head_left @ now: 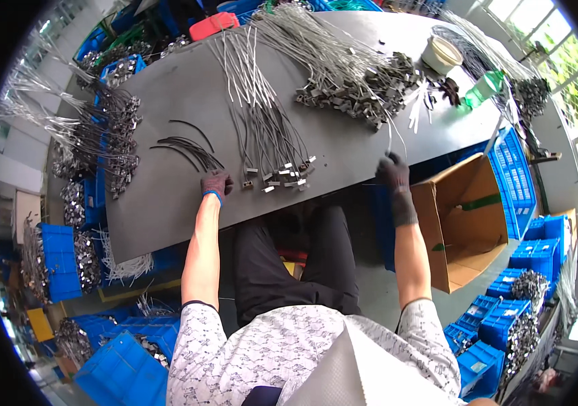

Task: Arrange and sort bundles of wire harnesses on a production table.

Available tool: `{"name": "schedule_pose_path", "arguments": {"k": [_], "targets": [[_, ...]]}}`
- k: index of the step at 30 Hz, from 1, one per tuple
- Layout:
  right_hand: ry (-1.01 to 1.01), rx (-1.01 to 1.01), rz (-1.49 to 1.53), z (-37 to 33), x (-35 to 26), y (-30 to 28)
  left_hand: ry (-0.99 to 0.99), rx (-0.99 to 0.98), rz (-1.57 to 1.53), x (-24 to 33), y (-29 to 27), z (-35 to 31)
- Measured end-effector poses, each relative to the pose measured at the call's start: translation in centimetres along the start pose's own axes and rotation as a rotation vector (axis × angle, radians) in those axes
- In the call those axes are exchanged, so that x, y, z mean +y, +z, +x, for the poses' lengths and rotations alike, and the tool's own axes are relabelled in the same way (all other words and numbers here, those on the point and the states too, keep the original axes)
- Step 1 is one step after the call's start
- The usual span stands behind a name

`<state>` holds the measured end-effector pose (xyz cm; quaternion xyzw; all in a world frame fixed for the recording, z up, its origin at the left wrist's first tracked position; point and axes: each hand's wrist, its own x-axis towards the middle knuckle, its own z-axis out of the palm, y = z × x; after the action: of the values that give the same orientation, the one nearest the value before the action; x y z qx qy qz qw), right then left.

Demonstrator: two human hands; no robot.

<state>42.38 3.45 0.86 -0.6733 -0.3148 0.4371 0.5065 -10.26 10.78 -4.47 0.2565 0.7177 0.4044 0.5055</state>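
My left hand [217,184], in a dark glove with a blue cuff edge, rests on the table with its fingers curled. It is at the lower ends of several short black tubes [190,150]; whether it grips one is hidden. At the table's front edge, my gloved right hand [393,174] is closed around a thin pale cable [391,128] that trails up toward a big pile of cables with metal connectors [363,88]. Between my hands lies a spread bundle of cables [262,115], with black lower lengths and small connectors [279,177] at their near ends.
The grey table [160,216] has a round tub [442,54], a green bottle [485,88], white strips [419,107] and a red object [213,26] on it. Beside my right arm stands an open cardboard box [465,220]. Blue crates [62,260] of cables surround the table.
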Motion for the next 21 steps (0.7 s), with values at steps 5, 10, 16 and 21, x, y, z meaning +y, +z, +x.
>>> {"name": "schedule_pose_path", "arguments": {"k": [5,10,16,21], "targets": [[-0.127,-0.529,0.015,0.0,-0.3,1.4,-0.131,-0.242,-0.191,0.7,-2.0,-2.0],[-0.195,0.077,-0.784,-17.9,16.0,-5.8,-0.177,-0.418,-0.209,1.7,-2.4,-5.3],[0.96,-0.294,-0.51,-47.5,29.6,-19.3,-0.057,-0.795,-0.386,5.6,6.5,-11.6],[0.499,-0.283,-1.024,-55.2,29.3,-19.1,-0.041,-0.917,-0.407,3.4,17.8,-16.8]]}}
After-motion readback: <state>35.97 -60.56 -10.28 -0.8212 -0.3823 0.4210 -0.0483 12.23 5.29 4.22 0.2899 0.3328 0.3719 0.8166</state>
